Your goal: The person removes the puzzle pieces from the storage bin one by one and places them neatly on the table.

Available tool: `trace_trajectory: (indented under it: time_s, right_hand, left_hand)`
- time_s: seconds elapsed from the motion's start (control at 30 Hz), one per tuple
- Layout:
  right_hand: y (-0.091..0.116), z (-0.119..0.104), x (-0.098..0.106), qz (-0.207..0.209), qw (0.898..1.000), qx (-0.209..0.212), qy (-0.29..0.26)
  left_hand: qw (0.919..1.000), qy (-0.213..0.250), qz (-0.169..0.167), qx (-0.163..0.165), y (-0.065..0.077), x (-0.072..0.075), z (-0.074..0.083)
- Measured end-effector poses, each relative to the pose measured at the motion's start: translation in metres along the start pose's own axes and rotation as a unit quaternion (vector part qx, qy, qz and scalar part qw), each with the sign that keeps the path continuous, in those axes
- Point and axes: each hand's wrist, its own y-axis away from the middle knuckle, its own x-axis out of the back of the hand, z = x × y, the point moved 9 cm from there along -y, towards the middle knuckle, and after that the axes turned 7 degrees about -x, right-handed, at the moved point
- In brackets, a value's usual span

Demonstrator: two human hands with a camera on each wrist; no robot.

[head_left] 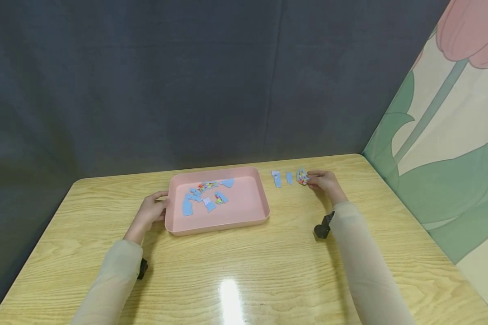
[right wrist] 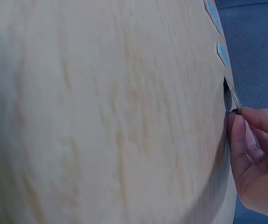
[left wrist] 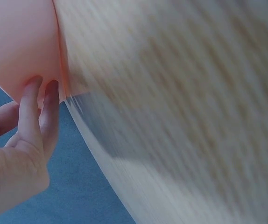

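My right hand (head_left: 325,183) pinches a flat, irregular blue piece with multicoloured spots (head_left: 302,177) between thumb and fingers. In the right wrist view this thin piece (right wrist: 234,95) stands tilted, one edge near the tabletop. To its left lie a small plain blue piece (head_left: 289,178) and a blue piece with a pale end (head_left: 277,179). At the left side of a shallow pink tray (head_left: 244,207), my left hand (head_left: 148,212) touches the outer wall with nearly straight fingers, as the left wrist view shows. Several similar pieces, among them a pale-and-blue one (head_left: 208,205), lie in the tray.
The light wooden table (head_left: 293,271) ends at a dark curtain (head_left: 179,90) behind the tray. On the right stands a panel with a tulip picture (head_left: 451,158). A black wrist camera (head_left: 322,229) hangs below the right sleeve.
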Motion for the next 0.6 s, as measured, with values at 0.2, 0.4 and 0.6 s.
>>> trace_trajectory:
  time_s: [0.2, 0.4, 0.6]
  right_hand:
    - [0.003, -0.004, 0.000, 0.006, 0.999, 0.026, 0.025]
    - [0.007, -0.009, 0.000, 0.031, 0.997, 0.034, 0.063]
    - [0.011, -0.026, -0.015, 0.031, 0.996, 0.056, 0.068]
  left_hand:
    - [1.0000, 0.002, 0.001, 0.003, 0.000, 0.000, 0.000]
    - [1.0000, 0.008, 0.002, -0.003, -0.001, 0.000, 0.001]
    - [0.9999, 0.012, 0.009, -0.006, -0.001, 0.000, 0.001]
